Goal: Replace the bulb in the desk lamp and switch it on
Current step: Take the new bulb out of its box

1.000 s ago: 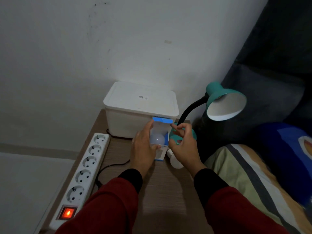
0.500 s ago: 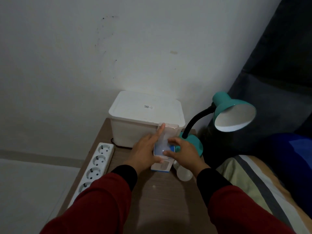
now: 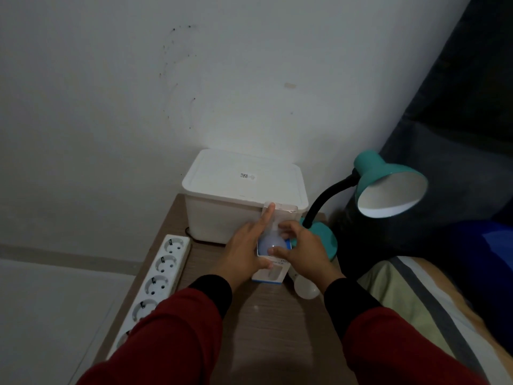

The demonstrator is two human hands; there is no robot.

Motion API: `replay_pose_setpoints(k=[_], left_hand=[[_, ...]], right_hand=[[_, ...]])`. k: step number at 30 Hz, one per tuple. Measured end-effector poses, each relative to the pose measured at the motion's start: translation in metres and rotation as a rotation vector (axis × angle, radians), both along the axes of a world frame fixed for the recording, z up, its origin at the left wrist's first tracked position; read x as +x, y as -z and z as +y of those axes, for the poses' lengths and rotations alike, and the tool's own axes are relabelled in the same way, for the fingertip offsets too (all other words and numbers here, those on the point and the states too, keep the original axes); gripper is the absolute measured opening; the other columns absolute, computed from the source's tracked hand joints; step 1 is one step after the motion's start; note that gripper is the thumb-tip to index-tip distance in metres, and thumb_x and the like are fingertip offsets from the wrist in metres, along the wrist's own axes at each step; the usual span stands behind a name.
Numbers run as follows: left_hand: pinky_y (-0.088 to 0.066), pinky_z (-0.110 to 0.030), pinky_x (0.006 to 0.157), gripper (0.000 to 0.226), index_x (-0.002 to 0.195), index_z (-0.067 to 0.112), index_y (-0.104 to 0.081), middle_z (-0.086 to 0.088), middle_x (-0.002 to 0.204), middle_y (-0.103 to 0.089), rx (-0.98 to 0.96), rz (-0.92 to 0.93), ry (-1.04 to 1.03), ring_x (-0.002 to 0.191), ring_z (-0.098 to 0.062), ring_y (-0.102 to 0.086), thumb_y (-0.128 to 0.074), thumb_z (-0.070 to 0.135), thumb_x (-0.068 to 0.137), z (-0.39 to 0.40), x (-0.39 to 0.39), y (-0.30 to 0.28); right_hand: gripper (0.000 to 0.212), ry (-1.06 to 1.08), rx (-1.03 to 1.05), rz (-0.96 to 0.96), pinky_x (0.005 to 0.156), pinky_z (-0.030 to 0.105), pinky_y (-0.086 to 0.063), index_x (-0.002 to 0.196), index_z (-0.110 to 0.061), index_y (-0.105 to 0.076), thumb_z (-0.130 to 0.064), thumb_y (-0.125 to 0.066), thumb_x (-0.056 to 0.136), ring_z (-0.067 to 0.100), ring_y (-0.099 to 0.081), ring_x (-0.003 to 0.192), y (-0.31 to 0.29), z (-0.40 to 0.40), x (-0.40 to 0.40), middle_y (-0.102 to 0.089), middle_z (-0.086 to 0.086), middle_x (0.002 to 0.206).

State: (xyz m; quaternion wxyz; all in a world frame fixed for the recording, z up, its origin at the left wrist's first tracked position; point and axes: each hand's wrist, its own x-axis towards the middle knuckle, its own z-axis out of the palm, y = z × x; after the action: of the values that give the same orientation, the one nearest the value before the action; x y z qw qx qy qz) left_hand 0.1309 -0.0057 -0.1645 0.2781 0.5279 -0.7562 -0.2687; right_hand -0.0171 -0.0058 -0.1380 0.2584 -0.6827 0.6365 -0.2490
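Observation:
A teal desk lamp (image 3: 388,187) with a black gooseneck stands at the table's right edge, its shade showing no bulb. A small white-and-blue bulb box (image 3: 270,273) stands open on the wooden table (image 3: 261,323), with a white bulb (image 3: 270,244) showing in its opening. My left hand (image 3: 244,251) steadies the box from the left, index finger up along its flap. My right hand (image 3: 302,250) pinches the bulb at the box's mouth. Another white bulb (image 3: 305,289) lies on the table under my right wrist.
A white lidded plastic bin (image 3: 244,195) sits against the wall behind the box. A white power strip (image 3: 155,279) runs along the table's left edge. A bed with a striped blanket (image 3: 433,309) and a blue pillow (image 3: 477,254) lies to the right.
The view has tilted up and the power strip's red switch has left the frame. The box flap went from blue side up to standing open, and my right fingers moved onto the bulb.

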Motion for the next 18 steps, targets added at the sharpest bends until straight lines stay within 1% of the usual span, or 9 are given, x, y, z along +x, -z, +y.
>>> replay_pose_setpoints(k=[2,4,6,8,9,11,14,16,18], left_hand=[[-0.044,-0.030,0.100,0.125,0.132,0.057,0.019,-0.001,0.124,-0.049,-0.015,0.006,-0.006,0.113,-0.013,-0.047,-0.083,0.024,0.066,-0.001,0.000,0.002],[-0.039,-0.025,0.098,0.125,0.133,0.056,0.018,-0.001,0.126,-0.049,-0.012,0.011,-0.011,0.114,-0.014,-0.047,-0.083,0.024,0.066,-0.002,-0.001,0.003],[-0.034,-0.022,0.097,0.125,0.131,0.057,0.019,-0.001,0.127,-0.048,-0.006,0.009,-0.022,0.116,-0.014,-0.045,-0.083,0.024,0.067,0.000,-0.001,0.003],[-0.034,-0.024,0.099,0.125,0.131,0.057,0.020,-0.001,0.129,-0.047,-0.001,0.010,-0.025,0.118,-0.014,-0.044,-0.082,0.023,0.068,0.002,-0.002,0.001],[-0.035,-0.027,0.102,0.125,0.131,0.057,0.020,-0.001,0.130,-0.046,0.005,0.013,-0.023,0.119,-0.014,-0.044,-0.082,0.022,0.069,0.003,-0.002,0.000],[-0.038,-0.034,0.108,0.125,0.132,0.057,0.020,-0.001,0.132,-0.045,0.019,0.019,-0.022,0.123,-0.015,-0.043,-0.081,0.020,0.069,0.006,-0.003,-0.003],[-0.036,-0.038,0.111,0.126,0.134,0.056,0.020,-0.001,0.137,-0.043,0.033,0.021,-0.031,0.129,-0.016,-0.040,-0.081,0.019,0.069,0.008,-0.004,-0.007],[-0.034,-0.036,0.110,0.125,0.133,0.056,0.021,-0.002,0.138,-0.042,0.041,0.015,-0.040,0.129,-0.016,-0.040,-0.081,0.019,0.070,0.011,-0.005,-0.009],[-0.034,-0.032,0.107,0.125,0.134,0.055,0.020,-0.002,0.137,-0.042,0.049,0.018,-0.056,0.128,-0.016,-0.040,-0.081,0.017,0.070,0.013,-0.007,-0.011]], right_hand=[[0.063,0.038,-0.033,-0.079,0.091,0.022,-0.046,0.130,-0.015,-0.049,-0.021,-0.078,0.074,0.009,-0.053,0.107,-0.004,0.004,0.000,-0.059,0.001,0.119],[0.065,0.055,-0.059,-0.140,0.090,0.020,-0.045,0.131,-0.015,-0.048,-0.023,-0.078,0.074,0.006,-0.050,0.106,-0.007,0.007,-0.002,-0.057,-0.002,0.114],[0.064,0.049,-0.076,-0.175,0.086,0.016,-0.043,0.131,-0.016,-0.048,-0.024,-0.077,0.075,0.006,-0.051,0.104,-0.010,0.010,-0.003,-0.055,-0.004,0.111],[0.062,0.040,-0.090,-0.204,0.080,0.014,-0.047,0.130,-0.017,-0.049,-0.023,-0.077,0.076,0.011,-0.057,0.102,-0.011,0.013,-0.006,-0.056,-0.001,0.113],[0.061,0.031,-0.100,-0.211,0.080,0.017,-0.052,0.130,-0.018,-0.049,-0.023,-0.077,0.076,0.014,-0.060,0.101,-0.011,0.014,-0.007,-0.056,0.002,0.115],[0.062,0.022,-0.136,-0.163,0.087,0.029,-0.056,0.131,-0.024,-0.049,-0.026,-0.076,0.076,0.016,-0.058,0.107,-0.009,0.019,-0.010,-0.053,0.003,0.120],[0.068,-0.004,-0.131,-0.107,0.097,0.036,-0.051,0.138,-0.035,-0.040,-0.030,-0.073,0.078,0.016,-0.050,0.117,-0.007,0.030,-0.017,-0.046,0.003,0.132],[0.067,-0.031,-0.096,-0.120,0.098,0.034,-0.050,0.141,-0.038,-0.037,-0.030,-0.069,0.082,0.018,-0.049,0.119,-0.007,0.037,-0.023,-0.043,0.002,0.138],[0.062,-0.041,-0.075,-0.163,0.096,0.030,-0.051,0.140,-0.039,-0.039,-0.029,-0.066,0.085,0.018,-0.052,0.118,-0.007,0.043,-0.028,-0.044,0.000,0.141]])
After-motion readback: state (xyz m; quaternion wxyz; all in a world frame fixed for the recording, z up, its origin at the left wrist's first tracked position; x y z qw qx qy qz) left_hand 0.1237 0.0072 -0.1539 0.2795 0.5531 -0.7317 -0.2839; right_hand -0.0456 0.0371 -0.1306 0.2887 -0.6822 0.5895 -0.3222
